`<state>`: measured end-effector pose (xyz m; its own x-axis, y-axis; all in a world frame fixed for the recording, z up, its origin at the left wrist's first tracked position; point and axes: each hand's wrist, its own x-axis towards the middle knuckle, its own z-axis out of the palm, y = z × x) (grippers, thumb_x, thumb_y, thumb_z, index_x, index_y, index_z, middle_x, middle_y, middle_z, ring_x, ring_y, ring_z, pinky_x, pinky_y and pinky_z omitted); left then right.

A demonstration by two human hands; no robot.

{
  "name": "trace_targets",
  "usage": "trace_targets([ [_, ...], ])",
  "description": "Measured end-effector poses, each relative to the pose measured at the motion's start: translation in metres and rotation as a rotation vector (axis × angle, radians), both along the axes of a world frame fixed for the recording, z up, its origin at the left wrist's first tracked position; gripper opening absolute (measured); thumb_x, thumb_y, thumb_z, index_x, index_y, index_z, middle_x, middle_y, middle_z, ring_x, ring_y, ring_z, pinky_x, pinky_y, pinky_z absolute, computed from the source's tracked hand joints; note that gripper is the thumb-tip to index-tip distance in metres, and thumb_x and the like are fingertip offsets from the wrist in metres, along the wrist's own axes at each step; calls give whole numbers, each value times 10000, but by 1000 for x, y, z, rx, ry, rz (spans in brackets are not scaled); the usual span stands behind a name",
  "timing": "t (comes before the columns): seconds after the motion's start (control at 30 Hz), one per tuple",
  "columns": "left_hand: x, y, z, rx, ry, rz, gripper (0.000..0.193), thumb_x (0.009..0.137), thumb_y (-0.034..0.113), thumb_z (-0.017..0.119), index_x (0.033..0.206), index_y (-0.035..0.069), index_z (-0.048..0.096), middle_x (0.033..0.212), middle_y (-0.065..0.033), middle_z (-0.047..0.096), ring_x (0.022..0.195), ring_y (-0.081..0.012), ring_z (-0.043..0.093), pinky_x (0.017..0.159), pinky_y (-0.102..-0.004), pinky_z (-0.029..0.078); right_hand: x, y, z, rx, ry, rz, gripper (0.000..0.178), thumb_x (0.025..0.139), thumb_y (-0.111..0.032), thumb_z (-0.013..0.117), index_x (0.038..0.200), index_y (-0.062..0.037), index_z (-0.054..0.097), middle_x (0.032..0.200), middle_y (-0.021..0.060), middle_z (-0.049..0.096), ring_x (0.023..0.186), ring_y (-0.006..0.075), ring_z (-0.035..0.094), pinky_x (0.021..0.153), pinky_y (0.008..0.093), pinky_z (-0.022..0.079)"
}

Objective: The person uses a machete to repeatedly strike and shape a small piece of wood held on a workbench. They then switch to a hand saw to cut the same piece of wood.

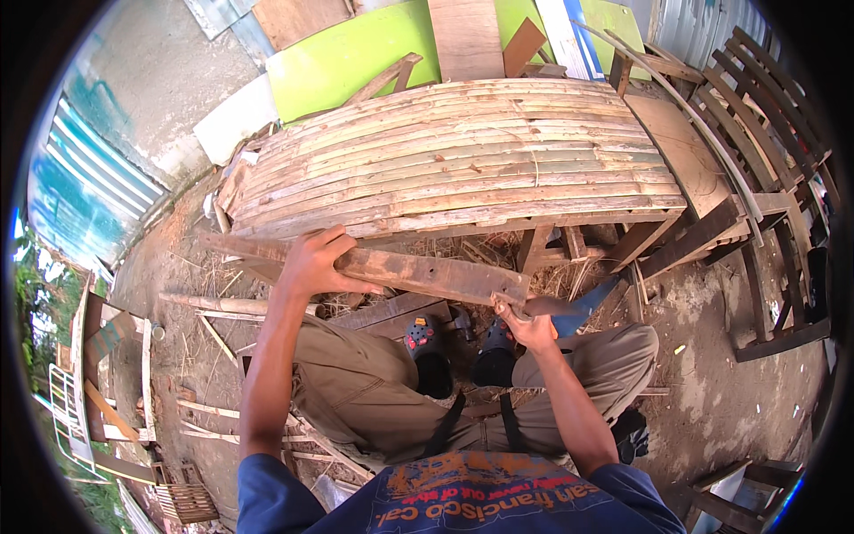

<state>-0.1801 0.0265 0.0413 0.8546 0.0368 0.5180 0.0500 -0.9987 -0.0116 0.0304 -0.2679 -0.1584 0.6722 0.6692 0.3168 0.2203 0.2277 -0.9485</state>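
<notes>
A long, worn wooden board (427,272) lies across the space above my knees, tilted down toward the right. My left hand (313,264) is closed over its left part, with the thumb stretched along the near edge. At the board's right end, my right hand (528,327) grips the corner, its fingers partly hidden underneath. A dark brown piece sticks out just past that hand, beside a flat blue piece (589,305); whether the two are joined I cannot tell. Beyond the board stands a low bamboo-slat platform (463,160) on wooden legs.
Dark clogs (433,360) are on my feet, near loose planks. A bamboo pole (231,304) and thin wood strips lie on the dirt at left. Slatted wooden furniture (774,116) stands at right. Green panels (351,67) lean behind the platform. A wooden frame (747,498) sits lower right.
</notes>
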Motion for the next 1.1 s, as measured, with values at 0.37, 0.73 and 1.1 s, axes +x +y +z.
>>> trace_targets([
  [0.37, -1, -15, 5, -655, 409, 106, 668, 662, 550, 858, 996, -13, 729, 840, -192, 731, 826, -383, 712, 756, -431, 541, -64, 28, 105, 266, 343, -7, 324, 982, -249, 701, 838, -26, 516, 633, 51, 535, 542, 131, 497, 523, 310, 428],
  [0.73, 51, -21, 106, -489, 612, 323, 544, 694, 503, 859, 849, -3, 730, 784, -136, 717, 739, -236, 675, 682, -399, 512, -25, -44, 144, 158, 569, -128, 289, 972, -239, 676, 782, -75, 534, 573, -34, 407, 462, 108, 399, 483, 305, 380],
  [1.1, 195, 61, 40, -74, 662, 129, 932, 772, 743, 704, 1361, 36, 554, 1276, -249, 590, 1201, -308, 580, 967, -464, 494, -13, -85, 105, 315, 1028, -528, 323, 970, -326, 654, 787, -158, 449, 614, -60, 349, 510, 88, 350, 536, 289, 363],
])
